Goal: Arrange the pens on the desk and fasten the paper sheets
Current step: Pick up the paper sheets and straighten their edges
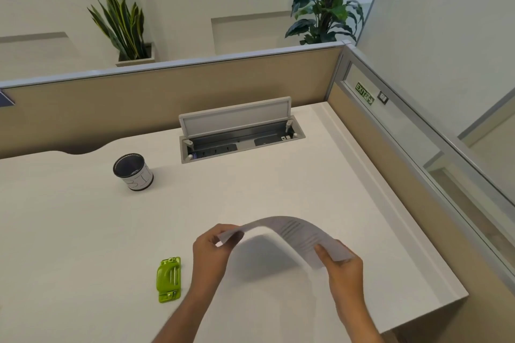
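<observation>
Looking down through the head camera, I see both hands holding the paper sheets (292, 234) up above the near right part of the white desk (83, 217). My left hand (214, 250) pinches the left end of the sheets between thumb and curled fingers. My right hand (341, 264) grips the right end, thumb on top and fingers closed underneath. The sheets bow upward in an arch between the two hands, clear of the desk surface, with faint grey printed lines showing near the right end; the paper is motion-blurred, so I cannot tell how many sheets there are.

Just left of my left forearm, a lime-green stapler (168, 279) lies flat on the desk, close to the wrist but apart from it. Farther back and to the left stands a round pen cup (133, 172) with a dark inside; I cannot make out any pens in it. Behind the sheets, toward the far edge, a grey cable box (237, 131) is set into the desk with its lid propped open. A beige partition (139, 97) runs along the far side, with two potted plants beyond it.
</observation>
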A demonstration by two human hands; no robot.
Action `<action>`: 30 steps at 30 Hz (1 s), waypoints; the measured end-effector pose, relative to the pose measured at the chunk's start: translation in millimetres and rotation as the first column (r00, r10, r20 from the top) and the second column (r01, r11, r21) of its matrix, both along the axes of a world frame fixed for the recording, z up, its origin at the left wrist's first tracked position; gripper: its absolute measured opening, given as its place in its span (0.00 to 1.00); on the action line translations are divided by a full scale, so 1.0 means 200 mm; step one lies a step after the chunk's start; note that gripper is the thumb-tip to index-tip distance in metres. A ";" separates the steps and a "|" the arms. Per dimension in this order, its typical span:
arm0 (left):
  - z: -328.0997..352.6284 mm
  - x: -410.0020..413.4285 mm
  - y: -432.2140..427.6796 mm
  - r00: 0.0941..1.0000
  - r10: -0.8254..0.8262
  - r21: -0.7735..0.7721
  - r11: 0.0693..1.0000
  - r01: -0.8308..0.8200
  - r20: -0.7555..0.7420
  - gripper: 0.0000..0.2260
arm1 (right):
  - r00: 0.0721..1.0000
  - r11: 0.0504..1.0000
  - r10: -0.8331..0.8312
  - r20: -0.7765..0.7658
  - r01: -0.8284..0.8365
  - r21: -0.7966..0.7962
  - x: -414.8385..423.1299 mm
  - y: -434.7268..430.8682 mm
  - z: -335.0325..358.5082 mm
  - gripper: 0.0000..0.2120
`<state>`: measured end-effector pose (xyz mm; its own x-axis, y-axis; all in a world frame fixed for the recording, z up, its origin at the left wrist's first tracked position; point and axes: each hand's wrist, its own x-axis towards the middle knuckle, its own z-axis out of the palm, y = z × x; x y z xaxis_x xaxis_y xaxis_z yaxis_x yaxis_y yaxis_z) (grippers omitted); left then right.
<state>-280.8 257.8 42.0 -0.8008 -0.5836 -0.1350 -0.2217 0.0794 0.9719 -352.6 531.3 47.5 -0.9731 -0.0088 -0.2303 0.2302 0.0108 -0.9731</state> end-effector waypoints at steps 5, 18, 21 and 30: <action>0.01 0.00 0.02 0.999 0.033 0.027 0.999 -0.034 0.015 0.15 | 1.000 0.999 -0.020 0.022 0.019 0.032 -0.01 0.01 0.02 0.10; 0.06 0.01 0.01 0.999 -0.048 -0.088 0.995 0.050 0.024 0.08 | 0.993 0.959 0.028 -0.113 0.005 0.282 0.01 0.12 0.14 0.12; 0.19 -0.02 -0.02 0.990 -0.136 -0.336 0.934 0.120 -0.026 0.04 | 0.939 0.814 0.107 -0.327 0.106 0.570 0.00 0.14 0.27 0.21; 0.53 -0.13 0.03 0.871 -0.492 -0.807 0.510 0.299 0.012 0.04 | 0.794 0.698 0.526 -0.303 -0.200 0.688 -0.07 0.00 0.46 0.24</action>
<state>-306.0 262.8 147.6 -0.9244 0.0009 0.3815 0.2103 0.8355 0.5077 -367.3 530.9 138.9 -0.9034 -0.4063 0.1371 -0.3774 0.6016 -0.7040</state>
